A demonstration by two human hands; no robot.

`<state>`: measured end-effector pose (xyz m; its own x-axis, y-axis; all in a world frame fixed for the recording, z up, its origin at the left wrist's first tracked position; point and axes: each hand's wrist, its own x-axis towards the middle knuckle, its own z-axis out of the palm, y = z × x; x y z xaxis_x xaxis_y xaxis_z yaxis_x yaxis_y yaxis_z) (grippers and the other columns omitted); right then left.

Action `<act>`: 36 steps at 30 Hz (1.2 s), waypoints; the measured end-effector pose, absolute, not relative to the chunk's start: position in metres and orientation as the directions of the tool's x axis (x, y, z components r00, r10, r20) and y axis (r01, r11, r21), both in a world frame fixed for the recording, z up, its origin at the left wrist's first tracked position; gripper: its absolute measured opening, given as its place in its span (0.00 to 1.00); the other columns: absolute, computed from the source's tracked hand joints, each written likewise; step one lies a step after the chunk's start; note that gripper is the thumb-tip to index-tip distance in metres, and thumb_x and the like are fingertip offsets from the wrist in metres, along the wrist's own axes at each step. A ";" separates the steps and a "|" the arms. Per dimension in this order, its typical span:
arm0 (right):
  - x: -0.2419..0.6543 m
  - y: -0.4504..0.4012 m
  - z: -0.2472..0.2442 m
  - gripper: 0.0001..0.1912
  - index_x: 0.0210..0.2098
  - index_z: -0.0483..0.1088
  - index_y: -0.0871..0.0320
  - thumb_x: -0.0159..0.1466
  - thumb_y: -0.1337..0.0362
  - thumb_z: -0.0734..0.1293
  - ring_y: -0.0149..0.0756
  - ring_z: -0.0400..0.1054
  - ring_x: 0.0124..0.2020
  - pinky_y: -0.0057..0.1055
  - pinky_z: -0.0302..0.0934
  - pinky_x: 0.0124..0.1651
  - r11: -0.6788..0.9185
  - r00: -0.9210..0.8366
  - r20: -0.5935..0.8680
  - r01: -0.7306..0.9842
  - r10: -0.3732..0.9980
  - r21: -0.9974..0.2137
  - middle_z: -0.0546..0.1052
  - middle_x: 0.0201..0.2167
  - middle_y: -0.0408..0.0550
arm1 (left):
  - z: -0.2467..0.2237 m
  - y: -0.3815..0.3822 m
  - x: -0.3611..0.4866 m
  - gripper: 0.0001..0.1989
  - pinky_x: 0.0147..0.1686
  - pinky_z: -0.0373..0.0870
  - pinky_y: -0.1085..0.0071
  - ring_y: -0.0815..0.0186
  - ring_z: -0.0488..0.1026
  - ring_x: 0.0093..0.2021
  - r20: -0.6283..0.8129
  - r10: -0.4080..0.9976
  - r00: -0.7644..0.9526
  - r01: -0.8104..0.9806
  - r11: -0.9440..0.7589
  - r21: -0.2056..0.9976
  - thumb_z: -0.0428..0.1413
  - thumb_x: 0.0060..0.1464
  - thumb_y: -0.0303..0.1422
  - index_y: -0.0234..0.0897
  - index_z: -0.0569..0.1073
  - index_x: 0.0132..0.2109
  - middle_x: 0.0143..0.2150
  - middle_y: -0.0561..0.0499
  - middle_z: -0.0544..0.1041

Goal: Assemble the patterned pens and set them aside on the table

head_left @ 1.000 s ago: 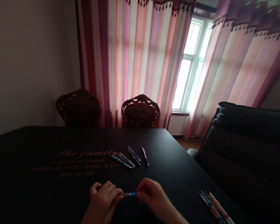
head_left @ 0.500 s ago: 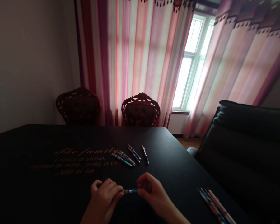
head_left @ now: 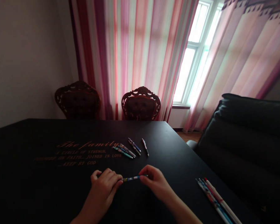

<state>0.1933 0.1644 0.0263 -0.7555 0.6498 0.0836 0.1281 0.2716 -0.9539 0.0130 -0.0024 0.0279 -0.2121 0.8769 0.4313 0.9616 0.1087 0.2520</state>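
Left hand [head_left: 104, 189] and right hand [head_left: 156, 182] closed on opposite ends of pen [head_left: 133, 178]. Loose pens [head_left: 129, 149] mid-table [head_left: 177, 161]; more pens [head_left: 216, 199] near right edge.

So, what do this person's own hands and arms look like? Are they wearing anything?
The left hand and right hand are bare, without gloves, and no rings or watch show. The left forearm and right forearm are bare too, with no sleeve in view.

A hand can pass over the black table [head_left: 49, 133] between the group of pens [head_left: 128, 150] at upper middle and the bundle of pens [head_left: 216, 199] at lower right, but the dark padded chair [head_left: 242, 146] stands beyond the right edge.
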 end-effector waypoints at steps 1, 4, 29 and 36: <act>0.195 0.170 0.028 0.11 0.33 0.74 0.59 0.55 0.58 0.70 0.31 0.64 0.29 0.27 0.56 0.32 0.248 -0.736 0.084 0.117 0.671 -0.962 0.73 0.27 0.42 | 0.028 -0.003 0.010 0.07 0.50 0.49 0.60 0.64 0.72 0.43 0.435 0.871 -0.229 0.960 0.128 0.249 0.52 0.64 0.37 0.50 0.74 0.45 0.40 0.57 0.79; 0.199 0.186 0.031 0.12 0.31 0.73 0.59 0.54 0.56 0.70 0.30 0.61 0.25 0.27 0.54 0.30 0.148 -0.685 0.043 0.095 0.727 -0.984 0.69 0.21 0.39 | 0.029 -0.003 0.001 0.06 0.47 0.50 0.61 0.64 0.72 0.42 0.473 0.842 -0.259 0.959 0.167 0.227 0.55 0.61 0.36 0.49 0.75 0.44 0.40 0.57 0.79; 0.194 0.167 0.021 0.09 0.35 0.77 0.59 0.55 0.64 0.69 0.28 0.61 0.25 0.25 0.53 0.29 0.261 -0.807 0.020 0.167 0.590 -0.951 0.72 0.24 0.40 | 0.027 -0.001 0.014 0.10 0.52 0.52 0.54 0.60 0.69 0.49 0.284 0.927 -0.245 0.921 0.131 0.367 0.57 0.58 0.35 0.48 0.70 0.48 0.46 0.53 0.75; 0.195 0.171 0.026 0.08 0.34 0.75 0.59 0.54 0.64 0.70 0.29 0.63 0.26 0.26 0.54 0.30 0.166 -0.814 0.034 0.077 0.579 -0.983 0.72 0.25 0.40 | 0.025 -0.003 0.019 0.07 0.54 0.50 0.52 0.59 0.66 0.55 0.305 0.941 -0.150 0.951 0.054 0.303 0.54 0.57 0.27 0.46 0.72 0.40 0.51 0.53 0.72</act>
